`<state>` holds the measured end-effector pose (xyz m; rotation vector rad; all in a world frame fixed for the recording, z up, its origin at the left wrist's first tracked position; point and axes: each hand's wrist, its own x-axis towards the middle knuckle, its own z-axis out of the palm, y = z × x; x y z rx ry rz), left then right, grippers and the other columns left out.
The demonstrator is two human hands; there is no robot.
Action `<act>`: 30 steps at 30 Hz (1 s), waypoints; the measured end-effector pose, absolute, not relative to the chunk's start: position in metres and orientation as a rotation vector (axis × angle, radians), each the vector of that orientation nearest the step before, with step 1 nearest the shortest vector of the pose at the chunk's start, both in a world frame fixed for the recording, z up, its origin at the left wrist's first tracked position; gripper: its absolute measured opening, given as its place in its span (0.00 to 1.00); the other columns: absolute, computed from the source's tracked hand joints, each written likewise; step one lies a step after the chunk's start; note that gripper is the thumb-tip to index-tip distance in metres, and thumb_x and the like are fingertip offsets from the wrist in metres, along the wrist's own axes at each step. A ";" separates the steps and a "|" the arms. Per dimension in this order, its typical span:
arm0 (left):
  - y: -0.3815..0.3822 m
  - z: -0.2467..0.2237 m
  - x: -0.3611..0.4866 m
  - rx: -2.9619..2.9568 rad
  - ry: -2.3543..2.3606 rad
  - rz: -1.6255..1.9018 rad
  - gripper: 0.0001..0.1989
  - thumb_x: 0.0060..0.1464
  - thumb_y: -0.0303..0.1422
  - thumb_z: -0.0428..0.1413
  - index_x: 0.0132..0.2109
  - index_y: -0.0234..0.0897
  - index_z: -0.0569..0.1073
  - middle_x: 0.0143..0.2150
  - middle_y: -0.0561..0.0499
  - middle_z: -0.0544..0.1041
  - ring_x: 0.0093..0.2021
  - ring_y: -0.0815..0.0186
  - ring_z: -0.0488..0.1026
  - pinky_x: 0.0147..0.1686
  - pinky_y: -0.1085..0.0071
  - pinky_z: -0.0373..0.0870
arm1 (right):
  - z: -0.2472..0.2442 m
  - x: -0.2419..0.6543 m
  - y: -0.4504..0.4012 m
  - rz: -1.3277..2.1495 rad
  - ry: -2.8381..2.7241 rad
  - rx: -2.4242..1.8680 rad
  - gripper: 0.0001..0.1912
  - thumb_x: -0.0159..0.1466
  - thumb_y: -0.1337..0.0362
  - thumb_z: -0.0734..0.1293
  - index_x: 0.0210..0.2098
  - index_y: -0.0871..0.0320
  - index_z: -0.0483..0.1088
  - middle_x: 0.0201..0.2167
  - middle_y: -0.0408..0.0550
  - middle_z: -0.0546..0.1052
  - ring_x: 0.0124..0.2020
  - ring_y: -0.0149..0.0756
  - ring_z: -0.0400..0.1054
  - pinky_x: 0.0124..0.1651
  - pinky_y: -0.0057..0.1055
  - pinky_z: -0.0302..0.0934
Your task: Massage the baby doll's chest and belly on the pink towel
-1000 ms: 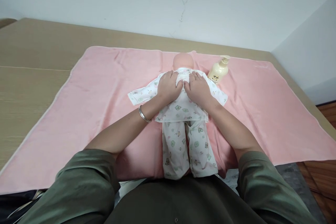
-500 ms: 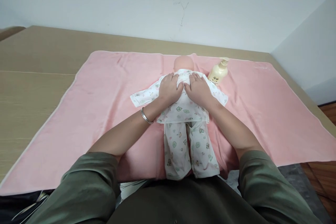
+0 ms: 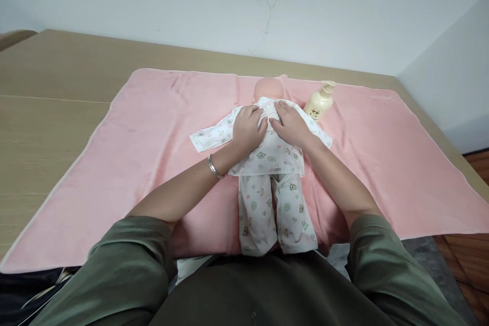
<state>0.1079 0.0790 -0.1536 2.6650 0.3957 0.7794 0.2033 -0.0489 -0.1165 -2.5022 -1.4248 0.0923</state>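
"Where's the doll point(image 3: 269, 157)?"
"Under the fingers of left hand point(image 3: 249, 128) and right hand point(image 3: 292, 123), head toward the blanket's point(image 3: 382, 158) far edge."
"Fingers spread?"
"Mostly together on its upper body, thumbs out."

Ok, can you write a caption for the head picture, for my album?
Left hand and right hand rest on the shirt of a doll, a bottle nearby on the pink blanket.

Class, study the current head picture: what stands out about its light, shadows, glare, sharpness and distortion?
Head view: soft, fairly even light, with the blanket shaded darker beside the doll; head view: only small glints, as on the bracelet; head view: the drawing on the bottle shows, but no lettering is readable; head view: sleeves loom large toward the lower corners, suggesting wide-angle stretch.
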 end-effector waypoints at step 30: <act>0.083 -0.154 0.113 2.641 0.440 0.654 0.28 0.61 0.38 0.43 0.61 0.23 0.68 0.61 0.35 0.68 0.64 0.51 0.62 0.66 0.53 0.55 | -0.109 0.172 -0.051 -0.032 -1.259 -2.616 0.27 0.73 0.63 0.58 0.67 0.71 0.61 0.64 0.60 0.60 0.67 0.51 0.53 0.68 0.43 0.51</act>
